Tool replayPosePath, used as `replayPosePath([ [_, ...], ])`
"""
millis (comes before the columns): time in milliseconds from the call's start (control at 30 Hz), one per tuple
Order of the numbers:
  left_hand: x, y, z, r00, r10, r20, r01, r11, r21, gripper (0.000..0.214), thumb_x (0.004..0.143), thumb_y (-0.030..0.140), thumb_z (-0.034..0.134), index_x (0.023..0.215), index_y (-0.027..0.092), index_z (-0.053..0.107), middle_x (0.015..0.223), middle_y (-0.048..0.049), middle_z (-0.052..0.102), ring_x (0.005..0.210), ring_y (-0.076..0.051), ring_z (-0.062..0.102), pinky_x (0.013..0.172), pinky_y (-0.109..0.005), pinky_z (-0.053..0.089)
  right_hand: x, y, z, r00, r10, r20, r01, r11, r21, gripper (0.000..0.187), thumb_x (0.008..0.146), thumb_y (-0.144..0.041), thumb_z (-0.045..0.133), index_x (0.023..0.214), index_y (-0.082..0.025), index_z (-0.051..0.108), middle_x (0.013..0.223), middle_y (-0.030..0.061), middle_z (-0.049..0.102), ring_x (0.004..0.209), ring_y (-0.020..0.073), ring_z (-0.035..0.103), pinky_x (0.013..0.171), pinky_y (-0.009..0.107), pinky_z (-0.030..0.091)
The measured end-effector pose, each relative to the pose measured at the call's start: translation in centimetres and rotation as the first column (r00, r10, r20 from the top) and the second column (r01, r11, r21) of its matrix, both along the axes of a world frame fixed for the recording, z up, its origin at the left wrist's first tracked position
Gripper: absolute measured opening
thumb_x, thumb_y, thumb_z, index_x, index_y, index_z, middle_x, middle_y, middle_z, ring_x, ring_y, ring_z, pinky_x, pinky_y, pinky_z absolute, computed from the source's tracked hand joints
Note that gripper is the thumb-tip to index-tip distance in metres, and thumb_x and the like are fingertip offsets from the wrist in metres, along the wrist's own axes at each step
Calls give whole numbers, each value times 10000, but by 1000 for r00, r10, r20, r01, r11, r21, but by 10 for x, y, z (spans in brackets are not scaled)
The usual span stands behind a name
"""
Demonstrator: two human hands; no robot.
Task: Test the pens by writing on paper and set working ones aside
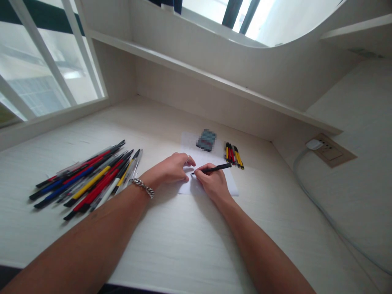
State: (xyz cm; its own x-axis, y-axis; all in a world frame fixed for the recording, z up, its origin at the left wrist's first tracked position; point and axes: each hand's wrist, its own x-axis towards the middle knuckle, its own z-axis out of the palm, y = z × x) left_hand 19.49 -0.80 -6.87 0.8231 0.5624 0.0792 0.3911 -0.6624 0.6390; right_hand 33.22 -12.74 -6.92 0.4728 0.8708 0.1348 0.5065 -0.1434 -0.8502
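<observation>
A black pen [221, 167] is held in my right hand [212, 181], its tip down at the white paper [202, 160]. The fingers of that hand are closed around the barrel near the tip. Resting at the paper's left side, my left hand [176, 167] has its thumb and fingers apart, with nothing between them. A ring and a chain bracelet [143, 187] are on that hand and wrist. Whatever is written under the pen tip is too faint to read.
On the left lies a large pile of pens [88, 175] in black, red, blue, yellow and clear. A smaller row of pens [234, 155] sits right of the paper. A blurred-out dark item [207, 140] lies on the paper's far part. A cable [318, 204] runs from the wall socket [332, 151].
</observation>
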Motion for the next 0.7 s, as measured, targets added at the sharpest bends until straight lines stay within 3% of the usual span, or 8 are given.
replayPosePath([
  [400, 0, -5, 9, 999, 29, -29, -30, 999, -43, 511, 570, 162, 710, 1079, 203, 681, 1113, -95, 695, 1035, -261, 629, 874, -336, 484, 1, 3, 1, 999, -21, 24, 21, 1000, -4, 97, 695, -275, 642, 705, -188, 683, 637, -2, 653, 591, 139, 568, 557, 258, 407],
  [533, -1, -5, 9, 999, 23, -35, -25, 999, -49, 522, 572, 171, 724, 1091, 199, 677, 1107, -93, 698, 1017, -254, 638, 859, -326, 493, 9, 1, -1, 965, 5, -262, 4, 999, 33, 163, 690, -334, 696, 743, -182, 676, 608, 1, 639, 517, 121, 529, 500, 249, 391],
  [700, 0, -9, 13, 999, 42, 25, -40, 995, -88, 462, 612, 219, 738, 1071, 201, 689, 1073, -80, 714, 993, -250, 655, 845, -325, 500, 26, -7, 9, 751, 47, -658, 35, 993, 111, 280, 713, -400, 728, 826, -149, 683, 681, 44, 674, 561, 109, 559, 479, 206, 382],
])
